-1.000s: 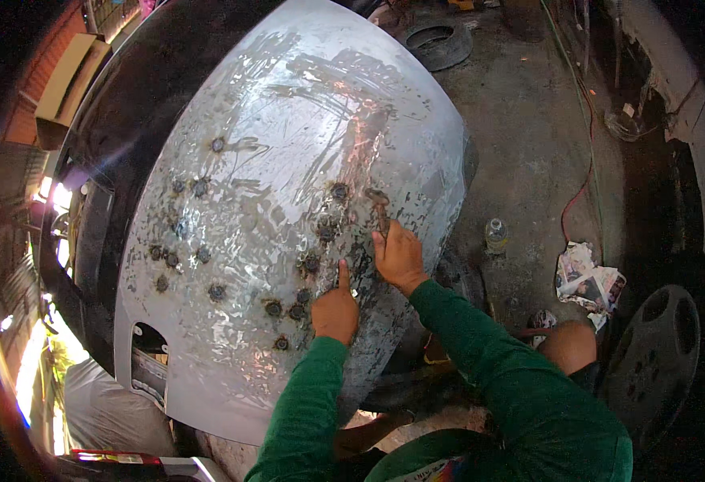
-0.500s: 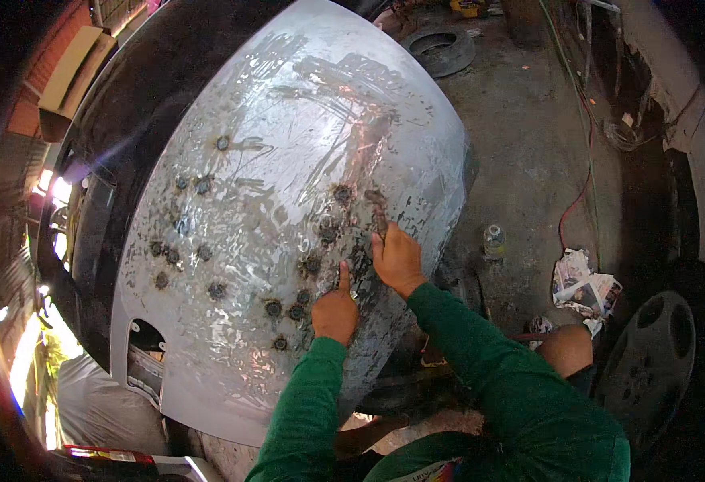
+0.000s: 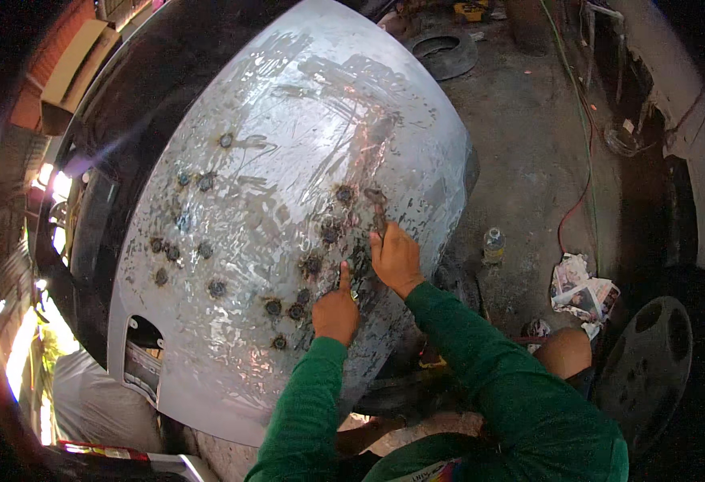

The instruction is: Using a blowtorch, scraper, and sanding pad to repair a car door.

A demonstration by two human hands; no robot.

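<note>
A large silver car body panel (image 3: 288, 112) lies in front of me, its paint scraped and marked with several dark, burnt-looking round spots. My right hand (image 3: 398, 259) is closed round the handle of a small, rusty-brown hammer (image 3: 378, 207), whose head is over the panel's right part. It cannot be told whether the head touches the metal. To its lower left, my left hand (image 3: 336, 313) rests at the panel with the index finger stretched forward and the other fingers curled. That fingertip is close to a dark spot (image 3: 310, 265). Nothing shows in the left hand.
A clear bottle (image 3: 494, 245) stands on the floor at right, near crumpled newspaper (image 3: 584, 291) and a wheel cover (image 3: 645, 377). An old tyre (image 3: 446, 55) lies at the back. A red hose (image 3: 575, 209) runs along the right. Dark car bodywork (image 3: 151, 88) borders the panel's left.
</note>
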